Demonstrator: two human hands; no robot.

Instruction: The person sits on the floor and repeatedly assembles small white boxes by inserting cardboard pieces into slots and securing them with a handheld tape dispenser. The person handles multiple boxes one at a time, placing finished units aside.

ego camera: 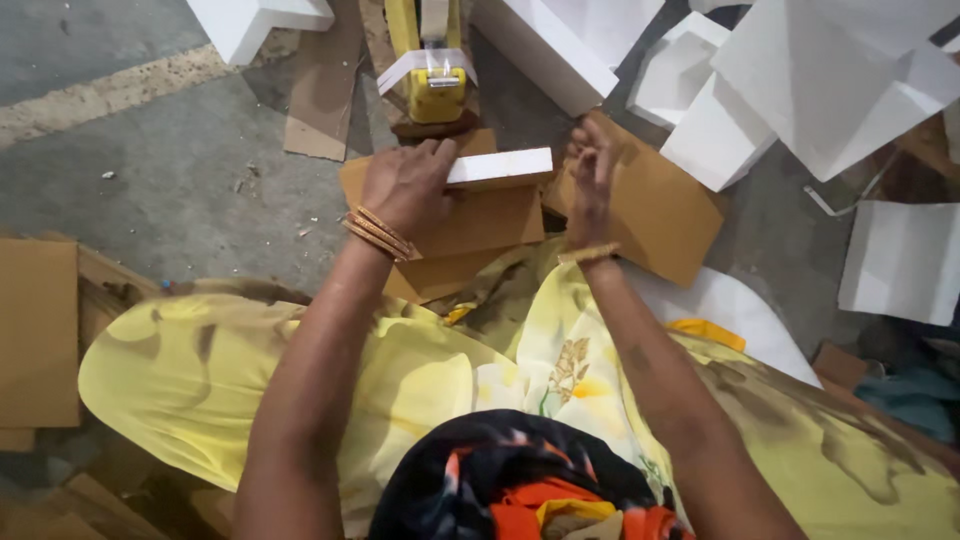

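Both hands are working over a small white rectangular foam block (500, 167) that is lying across a folded brown cardboard piece (480, 225) on the grey concrete floor (170, 190). Left hand (405, 185), with a stack of gold bangles (380, 233) at the wrist, is pressing down with its fingers curled over the near left end of the foam block, gripping it. Right hand (592, 175) is hovering at the block's right end, fingers bunched together; whether it is pinching the block's edge, the cardboard or nothing at all cannot be told from this angle.

As a judgement, the block is likely to slip or tip off the cardboard, since only one end is being held firmly and the cardboard underneath is sitting unevenly on a yellow patterned cloth (420, 370) draped over the person's lap. Foam of this kind is also prone to crumbling or denting if the fingers are squeezing too hard. A yellow tape dispenser (436, 80) is standing just beyond the block, close enough to be knocked if the block is pushed forward.

Much is being hidden: the right fingertips are tucked out of sight, the underside of the block and the cardboard's fold are covered by the hands, and the large white foam slabs (830, 80) at the upper right are being cut off by the frame edge. Flat cardboard sheets (38, 330) at the left are only partly showing.
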